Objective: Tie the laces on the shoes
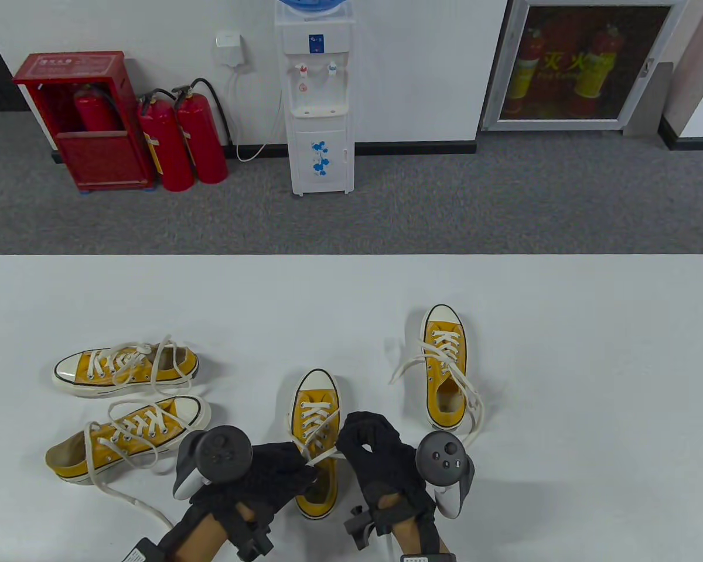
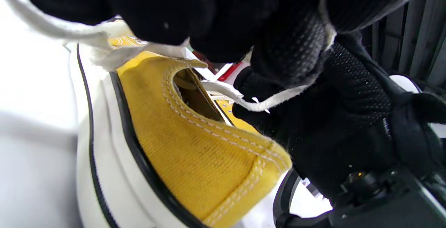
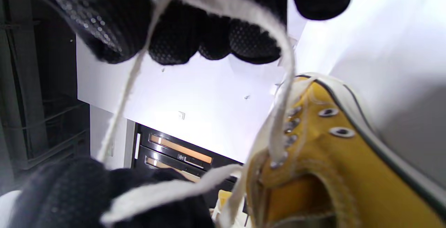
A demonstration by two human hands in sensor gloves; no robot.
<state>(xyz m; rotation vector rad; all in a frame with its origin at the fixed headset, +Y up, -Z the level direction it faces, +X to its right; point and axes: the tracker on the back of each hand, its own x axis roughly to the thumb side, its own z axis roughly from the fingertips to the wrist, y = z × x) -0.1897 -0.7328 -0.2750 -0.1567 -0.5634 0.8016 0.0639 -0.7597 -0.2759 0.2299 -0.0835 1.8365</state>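
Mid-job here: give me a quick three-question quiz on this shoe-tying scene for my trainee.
1. How many yellow shoes lie on the table?
2. True or false: the left hand and the right hand both work on the middle shoe.
3. What does the right hand hold? A) a lace B) a shoe's heel C) nothing

Key:
1. Four: two at the left, one in the middle, one at the right.
2. True.
3. A, the lace loops over its fingers in the right wrist view.
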